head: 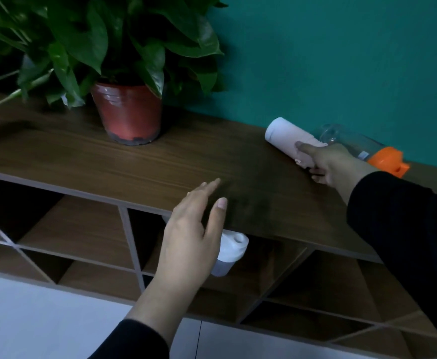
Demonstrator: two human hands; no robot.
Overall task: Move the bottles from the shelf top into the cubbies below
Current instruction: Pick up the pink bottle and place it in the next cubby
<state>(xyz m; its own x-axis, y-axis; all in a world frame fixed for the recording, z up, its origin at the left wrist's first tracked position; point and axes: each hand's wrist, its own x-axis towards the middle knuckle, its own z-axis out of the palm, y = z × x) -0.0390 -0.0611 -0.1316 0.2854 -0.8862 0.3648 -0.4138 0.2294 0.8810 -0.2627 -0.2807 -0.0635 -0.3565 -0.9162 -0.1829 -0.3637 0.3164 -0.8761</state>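
A white bottle (284,137) lies on its side on the dark wooden shelf top (139,161), near the wall at the right. My right hand (327,161) is closed around its near end. Behind it lies a clear bottle with an orange cap (359,146), also on its side. Another white-capped bottle (231,251) sits in a cubby just under the shelf top, partly hidden by my left hand (191,229). My left hand hovers at the shelf's front edge with its fingers spread, holding nothing.
A potted plant in a red-brown pot (128,112) stands on the shelf top at the left, its leaves spreading wide. Below are several cubbies (82,229) split by slanted dividers. A teal wall (341,60) backs the shelf; pale floor (30,320) lies below.
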